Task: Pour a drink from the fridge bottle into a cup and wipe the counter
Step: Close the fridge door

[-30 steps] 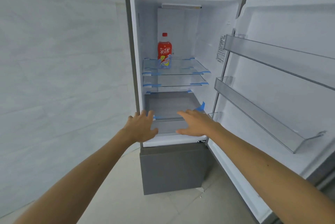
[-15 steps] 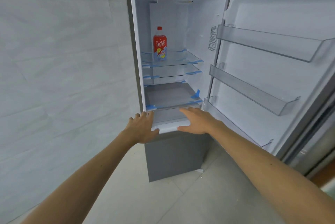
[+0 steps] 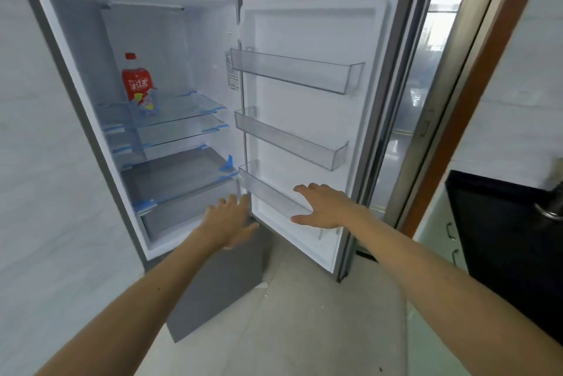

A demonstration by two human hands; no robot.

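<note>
Open fridge [image 3: 207, 40], red bottle [image 3: 137, 84] on top shelf [image 3: 185, 107]; left hand [image 3: 228, 220] and right hand [image 3: 326, 208] flat-fingered, empty

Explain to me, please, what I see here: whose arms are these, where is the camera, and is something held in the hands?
There is no machine here: a person works with two bare hands. The camera sits on the person's head and looks forward and down, so both arms reach in from the bottom of the picture. In front stands an open fridge, its door swung out to the right. A red bottle with a red cap stands upright on the top glass shelf. The left hand and the right hand are both open, fingers spread, and hold nothing. The right one is in front of the lowest door bin; whether it touches it, I cannot tell.
</note>
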